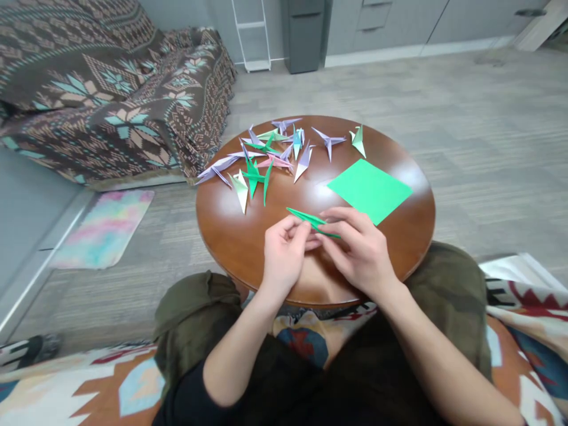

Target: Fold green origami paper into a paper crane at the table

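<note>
Green paper, folded slim and pointed [313, 220], sits between your two hands near the frame's centre, over the near half of the round, glossy brown wooden table [239, 231]. Your left hand [286, 245] pinches it, thumb against fingers; your right hand [361, 248] grips the other end, thumb and fingers nearly together. One tip sticks out past your left fingers, towards the upper left.

Edges: your forearms cross the near rim at lower centre. A flat, square, bright green paper sheet [370, 189] lies right of centre, its right corner near the rim, its lower corner just beside your right hand; cannot tell if they touch. Folded purple, green, pink and pale paper birds [252, 176] crowd the upper left, some at the rim. Room: brown wood runs between them and your left wrist, and along the table's left side.
</note>
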The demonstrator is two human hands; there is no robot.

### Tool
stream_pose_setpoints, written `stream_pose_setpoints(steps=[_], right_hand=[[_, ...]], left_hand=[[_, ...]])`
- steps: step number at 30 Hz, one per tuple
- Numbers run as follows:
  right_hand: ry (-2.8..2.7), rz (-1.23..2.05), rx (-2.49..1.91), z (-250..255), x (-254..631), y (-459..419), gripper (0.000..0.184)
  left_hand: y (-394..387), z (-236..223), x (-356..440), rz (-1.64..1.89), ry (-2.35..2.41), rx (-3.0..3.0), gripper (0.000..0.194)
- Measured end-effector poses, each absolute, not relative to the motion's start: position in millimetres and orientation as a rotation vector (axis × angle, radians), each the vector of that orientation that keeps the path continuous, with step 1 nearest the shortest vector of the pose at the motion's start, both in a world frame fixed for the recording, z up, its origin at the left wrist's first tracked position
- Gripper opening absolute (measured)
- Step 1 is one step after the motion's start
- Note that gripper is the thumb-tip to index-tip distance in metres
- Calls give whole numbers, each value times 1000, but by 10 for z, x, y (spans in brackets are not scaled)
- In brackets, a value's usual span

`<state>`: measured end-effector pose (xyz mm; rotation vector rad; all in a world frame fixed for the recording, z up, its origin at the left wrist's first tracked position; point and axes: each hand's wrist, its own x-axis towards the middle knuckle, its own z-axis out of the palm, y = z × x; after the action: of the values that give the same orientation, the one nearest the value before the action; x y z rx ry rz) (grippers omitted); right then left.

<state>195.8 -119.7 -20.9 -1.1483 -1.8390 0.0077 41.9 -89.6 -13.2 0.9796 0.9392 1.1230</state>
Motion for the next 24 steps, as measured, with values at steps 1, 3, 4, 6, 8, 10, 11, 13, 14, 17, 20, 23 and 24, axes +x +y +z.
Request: stream_pose_setpoints(steps=[1, 3, 4, 6, 8, 10, 11, 13, 14, 17, 20, 23, 24], right_hand=[[-1858, -2, -1160, -215, 1958, -1203, 13], [-1891, 3, -1178, -218, 1952, -1219, 19], [-1909, 10, -1175, -215, 1946, -1229, 21], [-1911, 45, -1141, -203, 1928, -1251, 27], [-1859, 83, -1095, -189, 1908, -1273, 35], [-1785, 130, -1093, -176, 1893, -1288, 38], [-1736, 167, -1116, -168, 1888, -1292, 37], [-1622, 285, -1162, -148, 1883, -1290, 29], [-1562, 360, -1170, -136, 1881, -1287, 24], [-1464, 578, -1117, -101, 1874, -1275, 16], [-1408, 722, -1111, -80, 1861, -1278, 15], [-1302, 799, -1166, -78, 1849, -1288, 19], [-1269, 829, -1175, -79, 1846, -1290, 22]], left_hand=[[-888, -138, 410, 1144, 932, 989, 29], [-870, -145, 389, 1173, 916, 1024, 29], [-860, -146, 378, 1183, 907, 1039, 30], [-841, -141, 354, 1198, 889, 1052, 32], [-829, -125, 332, 1201, 871, 1064, 35], [-827, -101, 318, 1188, 859, 1103, 34], [-830, -89, 316, 1173, 851, 1127, 32], [-845, -66, 320, 1136, 824, 1167, 28], [-855, -57, 326, 1116, 810, 1186, 26], [-881, -41, 346, 1068, 788, 1276, 21], [-895, -44, 361, 1045, 792, 1371, 16], [-901, -56, 372, 1094, 828, 1368, 18], [-902, -59, 374, 1125, 845, 1350, 21]])
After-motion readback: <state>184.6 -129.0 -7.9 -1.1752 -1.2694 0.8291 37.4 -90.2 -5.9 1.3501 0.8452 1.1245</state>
